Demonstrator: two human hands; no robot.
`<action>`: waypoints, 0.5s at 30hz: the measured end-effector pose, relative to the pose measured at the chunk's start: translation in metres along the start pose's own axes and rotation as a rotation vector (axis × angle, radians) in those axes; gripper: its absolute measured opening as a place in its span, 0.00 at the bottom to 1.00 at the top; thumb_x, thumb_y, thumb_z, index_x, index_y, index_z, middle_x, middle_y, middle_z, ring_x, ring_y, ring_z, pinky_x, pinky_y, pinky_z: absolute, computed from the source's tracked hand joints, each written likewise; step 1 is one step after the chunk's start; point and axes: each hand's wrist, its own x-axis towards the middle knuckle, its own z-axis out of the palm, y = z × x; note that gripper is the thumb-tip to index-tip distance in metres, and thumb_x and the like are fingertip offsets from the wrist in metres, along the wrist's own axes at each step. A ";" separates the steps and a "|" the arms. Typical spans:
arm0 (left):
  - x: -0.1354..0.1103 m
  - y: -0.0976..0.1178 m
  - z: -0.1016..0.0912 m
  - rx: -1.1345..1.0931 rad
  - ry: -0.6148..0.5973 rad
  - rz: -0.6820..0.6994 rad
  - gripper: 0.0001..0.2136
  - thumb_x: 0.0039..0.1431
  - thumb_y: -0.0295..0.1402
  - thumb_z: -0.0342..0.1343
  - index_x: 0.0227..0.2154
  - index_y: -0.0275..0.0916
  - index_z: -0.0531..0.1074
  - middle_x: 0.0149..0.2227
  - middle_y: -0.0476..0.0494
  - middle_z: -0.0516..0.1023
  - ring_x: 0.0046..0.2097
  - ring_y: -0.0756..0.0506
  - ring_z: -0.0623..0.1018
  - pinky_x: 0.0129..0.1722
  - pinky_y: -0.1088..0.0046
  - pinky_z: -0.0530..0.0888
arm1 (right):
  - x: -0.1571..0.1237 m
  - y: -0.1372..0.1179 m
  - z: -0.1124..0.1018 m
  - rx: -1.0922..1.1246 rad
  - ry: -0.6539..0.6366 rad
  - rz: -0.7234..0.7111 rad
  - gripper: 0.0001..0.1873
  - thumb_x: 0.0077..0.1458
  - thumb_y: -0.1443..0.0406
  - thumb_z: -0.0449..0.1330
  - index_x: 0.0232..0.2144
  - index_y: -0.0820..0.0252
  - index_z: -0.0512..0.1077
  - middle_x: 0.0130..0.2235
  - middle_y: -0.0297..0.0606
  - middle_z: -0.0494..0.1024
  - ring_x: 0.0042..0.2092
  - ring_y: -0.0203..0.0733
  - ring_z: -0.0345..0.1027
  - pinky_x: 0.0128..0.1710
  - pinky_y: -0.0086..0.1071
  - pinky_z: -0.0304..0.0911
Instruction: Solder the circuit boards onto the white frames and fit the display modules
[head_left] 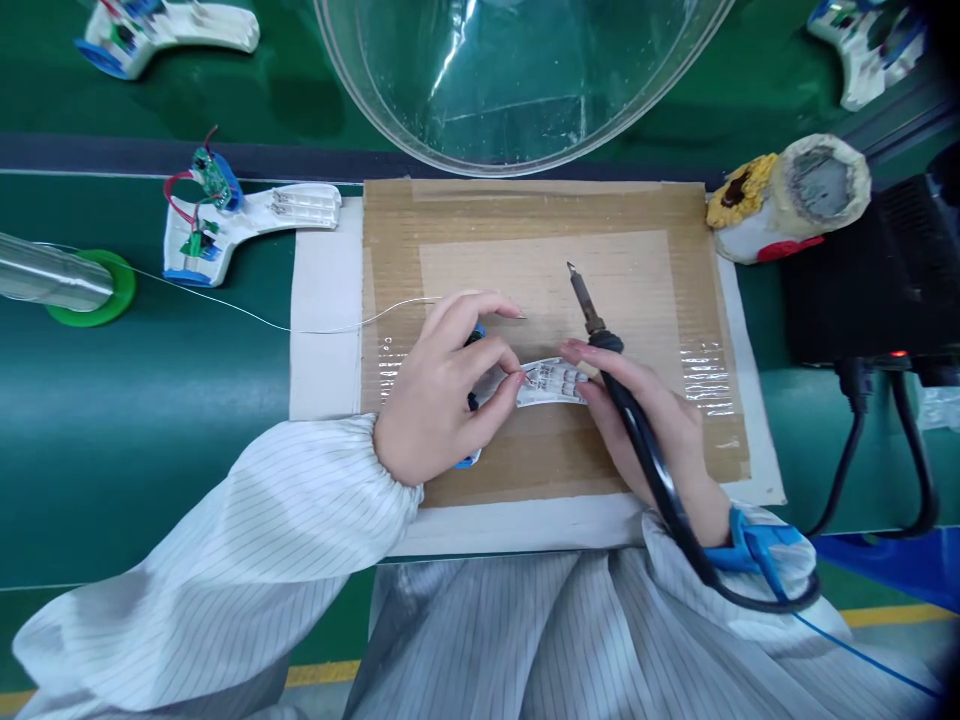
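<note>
Housing half point(551, 396) lies open toward the cardboard's point(540, 470) front edge, its wiring apparently unfinished, left hand point(442, 395) pinching what seems a thin wire point(528, 378) beside its battery bay point(561, 380), right hand point(675, 430) grasping a soldering iron point(639, 425), tip clear.

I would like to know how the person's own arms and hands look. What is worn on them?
The left hand and right hand are bare, without gloves. Loose, pale fabric sleeves with thin dark stripes cover the arms; the left cuff is gathered at the wrist. A bright blue band circles the right wrist, with a thin blue cord trailing toward the lower right.
</note>
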 end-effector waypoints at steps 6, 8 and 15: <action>-0.001 -0.003 0.000 -0.017 -0.017 -0.018 0.07 0.68 0.27 0.55 0.33 0.41 0.73 0.56 0.36 0.74 0.60 0.37 0.73 0.60 0.50 0.70 | -0.005 -0.002 -0.008 0.107 0.477 0.013 0.16 0.69 0.51 0.57 0.41 0.52 0.80 0.29 0.35 0.81 0.22 0.39 0.72 0.20 0.35 0.65; -0.001 -0.003 0.000 -0.020 -0.020 -0.018 0.06 0.68 0.27 0.56 0.33 0.41 0.74 0.56 0.36 0.74 0.60 0.37 0.73 0.60 0.50 0.70 | -0.004 -0.001 -0.008 0.095 0.505 -0.004 0.17 0.69 0.52 0.58 0.35 0.53 0.80 0.23 0.32 0.76 0.19 0.37 0.68 0.17 0.34 0.60; 0.000 -0.003 -0.001 -0.026 -0.024 -0.022 0.06 0.67 0.26 0.57 0.33 0.40 0.75 0.56 0.35 0.74 0.60 0.36 0.74 0.61 0.50 0.70 | -0.008 -0.001 -0.008 0.088 0.427 0.033 0.10 0.68 0.58 0.60 0.39 0.49 0.82 0.27 0.33 0.80 0.20 0.38 0.66 0.18 0.37 0.62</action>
